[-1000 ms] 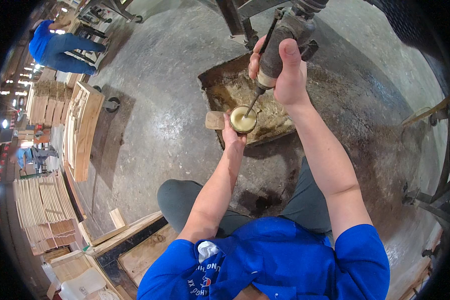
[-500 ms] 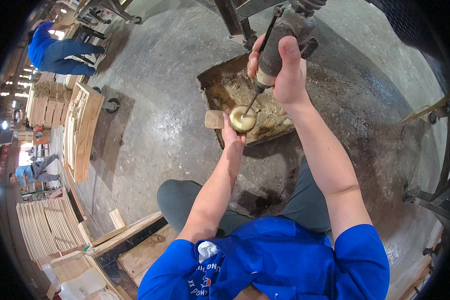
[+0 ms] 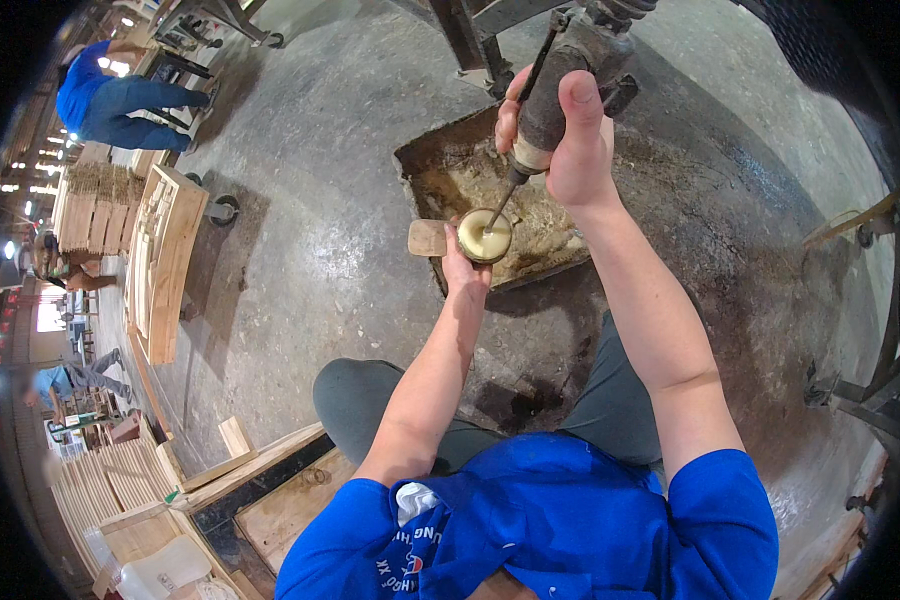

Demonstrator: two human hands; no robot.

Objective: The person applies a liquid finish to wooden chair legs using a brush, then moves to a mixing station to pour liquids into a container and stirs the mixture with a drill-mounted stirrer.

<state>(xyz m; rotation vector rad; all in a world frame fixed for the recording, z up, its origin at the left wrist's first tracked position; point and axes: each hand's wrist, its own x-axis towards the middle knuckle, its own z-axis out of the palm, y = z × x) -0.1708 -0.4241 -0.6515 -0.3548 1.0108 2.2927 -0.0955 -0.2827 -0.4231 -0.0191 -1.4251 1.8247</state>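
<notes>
My left hand (image 3: 465,272) is closed around a round cup (image 3: 484,258) of pale yellow, creamy liquid (image 3: 475,243). A flat, rounded tan piece (image 3: 428,238), wooden-looking, sticks out to the left beside my thumb; how it joins the cup is hidden. In my right hand (image 3: 582,150) is a dark, grimy drill (image 3: 553,110), its body wrapped by the fingers with the thumb stretched along it. From the drill a thin metal rod (image 3: 502,204) slants down into the liquid. Both hands are above a shallow, crusted tray (image 3: 420,150) on the floor.
A wheeled cart with wooden boards (image 3: 170,260) stands left. Lower left are stacked slats (image 3: 110,480), a wooden frame (image 3: 260,455) and a white plastic jug (image 3: 165,570). Metal legs (image 3: 460,40) rise beyond the tray. Several people, one in blue (image 3: 120,105), are far left.
The cup and my left hand have shifted very slightly left. The liquid's surface now dips around the rod. My right hand and the drill barely move. Another person has appeared behind the cart.
</notes>
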